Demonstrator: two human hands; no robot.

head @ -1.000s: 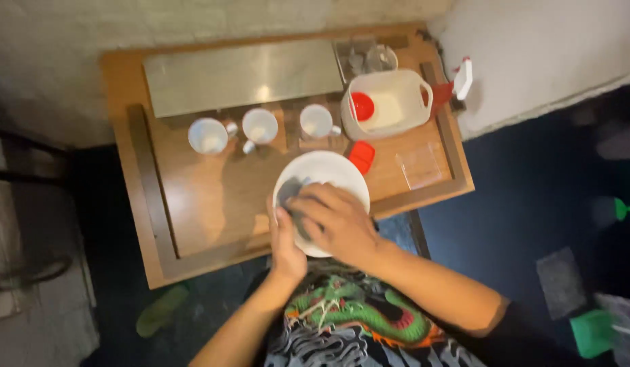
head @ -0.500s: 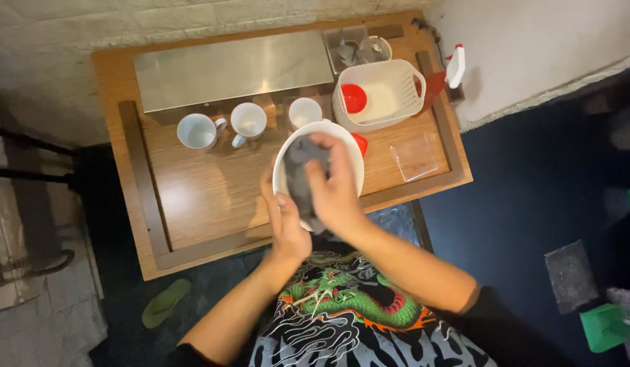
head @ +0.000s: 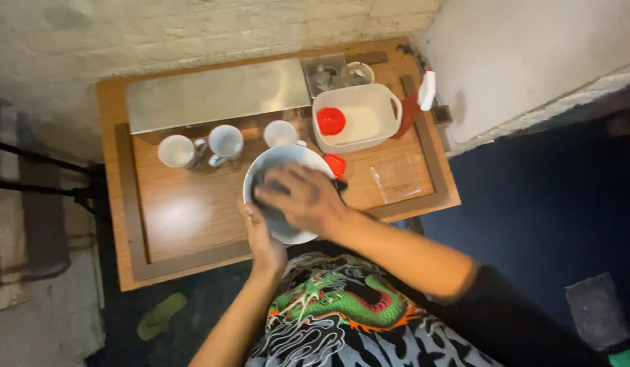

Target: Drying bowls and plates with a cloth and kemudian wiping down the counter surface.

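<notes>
Fingers (head: 277,192) spread on white plate (head: 260,173), three mugs (head: 226,141) and basin (head: 383,129) just behind.

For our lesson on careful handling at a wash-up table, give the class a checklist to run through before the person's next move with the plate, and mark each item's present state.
1. Left hand supports the white plate from its lower edge: ok.
2. Right hand lies flat on the plate's face with a dark cloth under it: ok.
3. Plate is held over the wooden table, not beyond its edge: not ok, the lower part overhangs.
4. Three white mugs stand apart from the plate: ok for two; the nearest one cannot tell.
5. White basin with the red cup stands clear of the right hand: ok.
6. Plate surface clean: cannot tell.
</notes>
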